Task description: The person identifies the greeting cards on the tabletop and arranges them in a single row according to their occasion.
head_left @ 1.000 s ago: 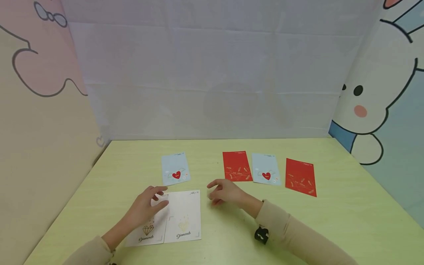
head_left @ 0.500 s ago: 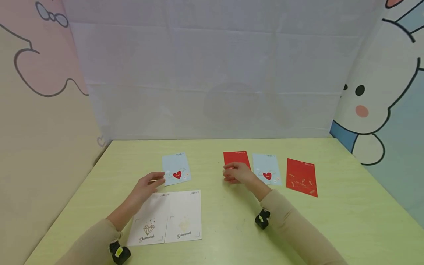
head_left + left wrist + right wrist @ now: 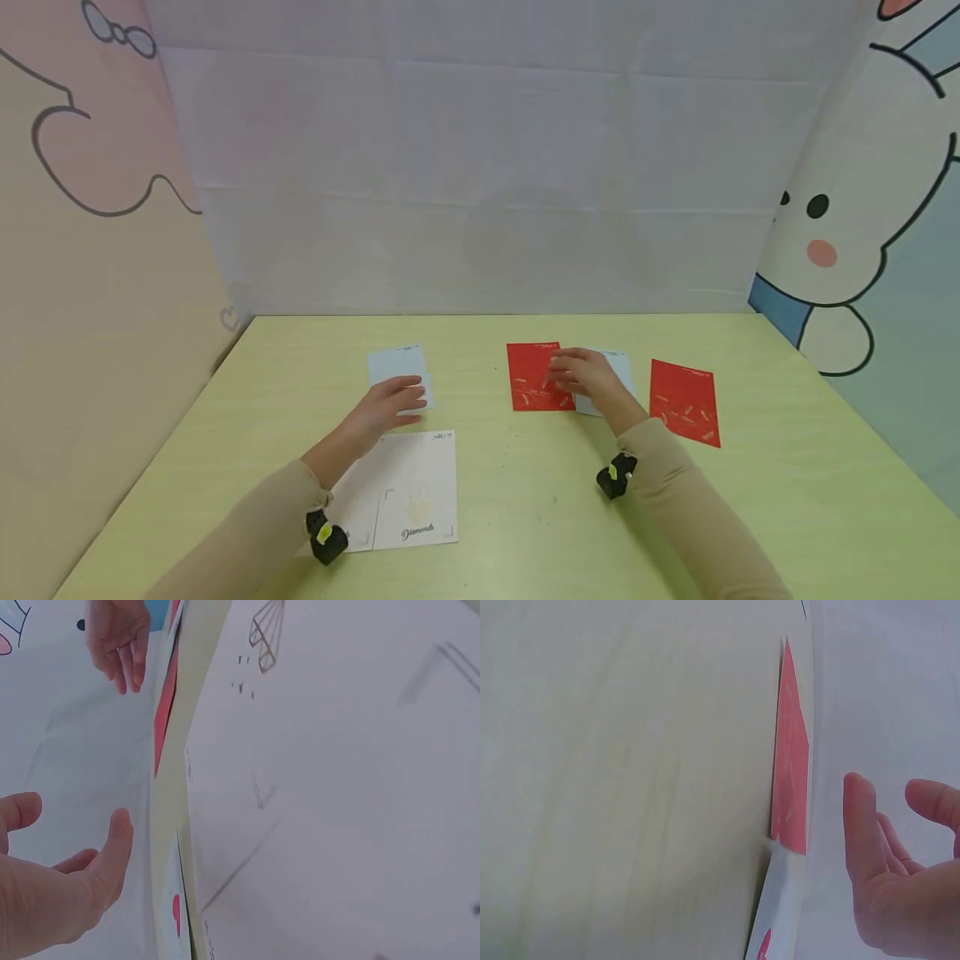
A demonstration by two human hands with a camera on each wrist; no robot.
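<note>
My left hand [image 3: 381, 412] hovers with loosely bent fingers over a pale blue card [image 3: 393, 361], hiding its heart print. Below it, two white cards printed "Diamonds" lie side by side: the right one [image 3: 420, 492] shows well, the left one [image 3: 362, 500] is mostly behind my arm. My right hand [image 3: 592, 382] is above another pale blue card [image 3: 621, 367], its fingertips over the edge of a red card [image 3: 531, 375]. Both the left hand [image 3: 67, 896] and the right hand [image 3: 907, 892] look raised off the cards in the wrist views, holding nothing.
A second red card [image 3: 684, 400] lies tilted at the right, beside my right forearm. The pale yellow-green table [image 3: 795, 467] ends at a white cloth backdrop [image 3: 480, 167]. Walls with cartoon drawings stand at both sides. Each wrist wears a small black camera.
My left hand has moved up and right from the white cards to over the left pale blue card. The right hand has passed right across the red card to the pale blue one. The cards have stayed put.
</note>
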